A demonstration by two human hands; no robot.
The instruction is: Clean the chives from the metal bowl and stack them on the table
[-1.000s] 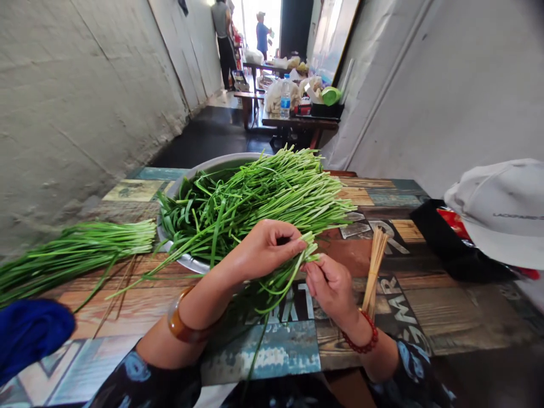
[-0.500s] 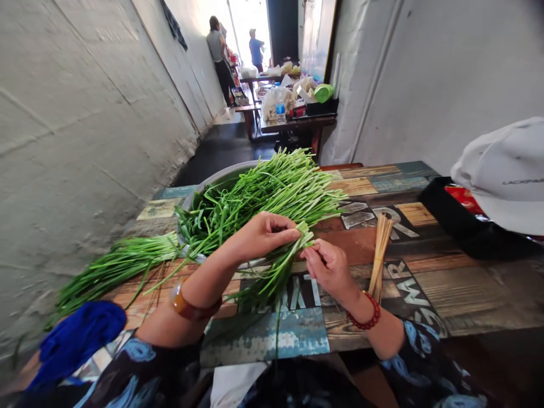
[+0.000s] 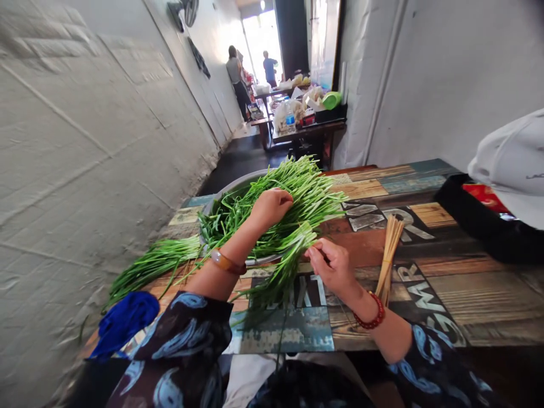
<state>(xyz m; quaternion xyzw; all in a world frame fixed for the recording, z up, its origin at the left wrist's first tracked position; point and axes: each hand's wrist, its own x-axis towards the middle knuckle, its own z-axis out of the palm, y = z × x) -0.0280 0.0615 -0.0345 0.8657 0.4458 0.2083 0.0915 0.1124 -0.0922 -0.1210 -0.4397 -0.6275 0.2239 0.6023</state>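
A blue cloth (image 3: 127, 320) lies near left, before a bundle of garlic chives (image 3: 155, 263). My left hand (image 3: 272, 207) curls over the chive heap (image 3: 317, 192) in the metal basin (image 3: 236, 184); whether its fingers hold a stalk is hidden. My right hand (image 3: 334, 263) has bent fingertips against a smaller chive bunch (image 3: 293, 258), nearer; I can't tell if they grip it. Banded skewers (image 3: 390, 246) sit right; the edge cuts off a white cap (image 3: 512, 164).

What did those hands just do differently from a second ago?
The left hand let go of the small bunch of stalks and moved forward over the heap of greens. The right hand stayed by the bunch's pale ends; the bundle of sticks remains beside it.
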